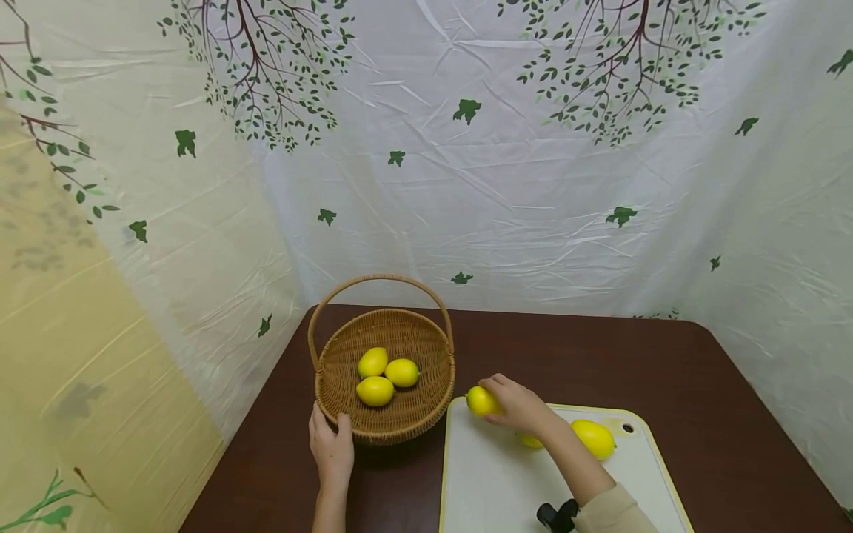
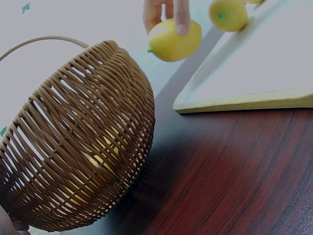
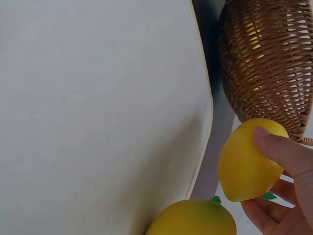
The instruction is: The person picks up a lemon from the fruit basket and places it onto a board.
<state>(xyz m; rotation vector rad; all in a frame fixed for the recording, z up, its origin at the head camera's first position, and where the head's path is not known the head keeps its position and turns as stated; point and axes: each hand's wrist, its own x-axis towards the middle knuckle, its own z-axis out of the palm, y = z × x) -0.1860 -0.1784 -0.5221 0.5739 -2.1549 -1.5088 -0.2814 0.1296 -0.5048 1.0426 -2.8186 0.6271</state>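
Observation:
A brown wicker basket [image 1: 426, 403] with a tall hoop handle has three lemons [image 1: 375, 391] inside. My left hand [image 1: 332, 451] grips the basket's near left side, thumb toward the rim; in the left wrist view only a bit of this hand shows at the lower left corner. Between the fingers and thumb of my right hand [image 1: 518, 405] is a yellow lemon [image 3: 252, 159], held above the far left corner of the white cutting board [image 1: 496, 474], close to the basket. Another lemon [image 1: 593, 440] lies on the board, and a further lemon [image 1: 531, 441] is partly hidden by my right forearm.
The dark brown wooden table [image 1: 573, 344] carries both basket and board. Behind it hangs a pale curtain [image 1: 413, 200] printed with leaves and branches. A black device [image 1: 558, 516] sits at my right wrist. The board has a yellow edge and a corner hole.

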